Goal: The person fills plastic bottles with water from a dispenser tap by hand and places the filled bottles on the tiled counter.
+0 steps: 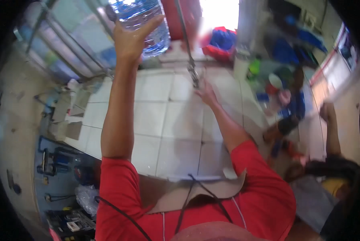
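My left hand (129,42) is raised at the upper left, its thumb and fingers wrapped round a large clear plastic water bottle (159,42). The bottle's top is cut off by the frame's edge. Lower and to the right, my right hand (207,93) is at the bottom end of a long thin dark cord (183,28) with a shiny metal end piece (193,75). Its fingers are blurred, but they look closed on that metal end. Both arms stretch out over a white tiled counter (147,116).
A red container with blue inside (222,42) stands at the far end by a bright opening. At right, another person's arm (332,128) shows among cluttered goods. Glass panels (75,40) line the upper left. Tools and a plastic bag (86,199) lie at lower left.
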Action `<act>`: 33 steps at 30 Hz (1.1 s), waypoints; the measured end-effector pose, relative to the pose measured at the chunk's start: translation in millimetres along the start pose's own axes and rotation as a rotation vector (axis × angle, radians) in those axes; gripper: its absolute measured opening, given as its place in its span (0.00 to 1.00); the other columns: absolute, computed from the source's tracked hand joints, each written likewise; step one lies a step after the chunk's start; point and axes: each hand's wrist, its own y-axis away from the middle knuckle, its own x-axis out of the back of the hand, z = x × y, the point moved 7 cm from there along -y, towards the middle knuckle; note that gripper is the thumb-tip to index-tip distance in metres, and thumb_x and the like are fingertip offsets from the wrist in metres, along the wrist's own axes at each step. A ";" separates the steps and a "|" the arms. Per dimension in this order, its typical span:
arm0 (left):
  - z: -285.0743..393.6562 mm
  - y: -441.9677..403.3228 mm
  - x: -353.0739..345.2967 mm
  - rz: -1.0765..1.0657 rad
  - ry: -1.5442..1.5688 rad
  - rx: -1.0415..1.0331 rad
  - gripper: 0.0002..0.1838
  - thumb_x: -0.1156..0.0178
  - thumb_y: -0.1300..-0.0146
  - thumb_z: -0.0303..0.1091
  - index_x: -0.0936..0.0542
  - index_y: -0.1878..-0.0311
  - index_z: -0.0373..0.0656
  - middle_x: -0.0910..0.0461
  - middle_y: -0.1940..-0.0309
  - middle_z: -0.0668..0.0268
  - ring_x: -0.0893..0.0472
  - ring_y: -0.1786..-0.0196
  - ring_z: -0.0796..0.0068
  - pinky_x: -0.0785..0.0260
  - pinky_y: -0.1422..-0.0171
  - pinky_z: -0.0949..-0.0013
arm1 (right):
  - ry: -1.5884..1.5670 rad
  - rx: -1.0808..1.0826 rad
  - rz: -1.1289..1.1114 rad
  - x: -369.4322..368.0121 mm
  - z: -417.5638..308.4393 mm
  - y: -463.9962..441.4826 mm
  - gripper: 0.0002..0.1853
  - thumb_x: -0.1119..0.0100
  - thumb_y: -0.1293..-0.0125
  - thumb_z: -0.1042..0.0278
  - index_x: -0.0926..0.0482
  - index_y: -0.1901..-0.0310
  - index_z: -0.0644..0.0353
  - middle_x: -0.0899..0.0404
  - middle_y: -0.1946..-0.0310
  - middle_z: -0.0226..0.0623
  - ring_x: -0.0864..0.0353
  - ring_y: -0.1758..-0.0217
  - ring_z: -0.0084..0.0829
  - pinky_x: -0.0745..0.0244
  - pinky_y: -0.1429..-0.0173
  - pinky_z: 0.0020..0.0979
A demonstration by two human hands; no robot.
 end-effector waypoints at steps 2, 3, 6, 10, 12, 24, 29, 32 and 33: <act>-54.7 26.8 13.4 -0.029 0.078 -0.034 0.31 0.19 0.55 0.32 0.23 0.47 0.38 0.14 0.58 0.58 0.16 0.65 0.70 0.23 0.58 0.71 | 0.125 -0.167 -0.172 23.0 -33.0 22.0 0.39 0.29 0.41 0.64 0.34 0.29 0.60 0.25 0.38 0.48 0.24 0.37 0.45 0.30 0.34 0.38; -87.5 41.5 19.0 -0.055 0.106 0.010 0.31 0.19 0.55 0.32 0.23 0.47 0.38 0.14 0.58 0.58 0.16 0.65 0.70 0.23 0.58 0.71 | 0.150 -0.218 -0.169 46.9 -55.2 37.7 0.39 0.29 0.41 0.64 0.34 0.29 0.60 0.25 0.38 0.48 0.24 0.37 0.45 0.30 0.34 0.38; -184.9 83.0 49.2 0.023 -0.045 0.048 0.34 0.19 0.54 0.32 0.24 0.44 0.37 0.16 0.53 0.58 0.16 0.56 0.67 0.25 0.46 0.69 | -0.066 -0.202 -0.211 94.4 -134.0 87.5 0.33 0.31 0.39 0.68 0.29 0.32 0.60 0.20 0.43 0.40 0.21 0.45 0.35 0.27 0.39 0.32; -282.2 112.6 73.5 0.018 -0.225 -0.010 0.36 0.18 0.55 0.36 0.25 0.43 0.38 0.18 0.51 0.57 0.17 0.51 0.63 0.28 0.41 0.65 | -0.083 -0.379 -0.090 131.1 -170.0 191.7 0.30 0.33 0.40 0.73 0.27 0.34 0.60 0.19 0.43 0.35 0.20 0.49 0.29 0.26 0.43 0.27; -339.4 114.3 86.3 0.054 -0.185 0.011 0.37 0.18 0.55 0.38 0.25 0.43 0.38 0.18 0.52 0.57 0.17 0.52 0.62 0.27 0.42 0.65 | -0.056 -0.481 -0.082 147.6 -207.1 228.9 0.28 0.33 0.40 0.75 0.25 0.36 0.61 0.20 0.43 0.36 0.20 0.49 0.28 0.26 0.42 0.28; -432.3 82.5 55.2 0.047 -0.428 0.108 0.35 0.21 0.51 0.51 0.23 0.48 0.37 0.16 0.61 0.53 0.17 0.65 0.55 0.21 0.57 0.60 | -0.329 -0.814 0.496 191.2 -301.3 357.5 0.22 0.35 0.36 0.71 0.22 0.39 0.60 0.17 0.48 0.36 0.20 0.50 0.26 0.26 0.42 0.26; -409.9 90.0 51.7 0.061 -0.568 -0.007 0.34 0.21 0.51 0.52 0.23 0.49 0.37 0.16 0.59 0.52 0.17 0.62 0.54 0.22 0.54 0.57 | -0.413 -0.576 0.519 226.6 -360.7 349.3 0.23 0.33 0.36 0.69 0.21 0.40 0.63 0.17 0.46 0.39 0.20 0.47 0.31 0.26 0.39 0.31; -432.4 94.2 54.0 0.013 -0.491 0.010 0.37 0.21 0.50 0.50 0.25 0.45 0.36 0.17 0.56 0.50 0.17 0.60 0.53 0.22 0.53 0.56 | -0.370 -0.392 0.444 239.1 -413.7 331.0 0.24 0.31 0.38 0.69 0.21 0.41 0.64 0.18 0.45 0.40 0.20 0.47 0.34 0.26 0.39 0.34; -434.8 95.5 54.9 -0.006 -0.437 0.038 0.38 0.21 0.50 0.49 0.26 0.43 0.35 0.18 0.54 0.49 0.17 0.59 0.53 0.22 0.52 0.56 | -0.323 -0.281 0.347 246.8 -439.0 317.6 0.24 0.30 0.38 0.69 0.21 0.41 0.64 0.18 0.45 0.41 0.20 0.46 0.36 0.26 0.38 0.35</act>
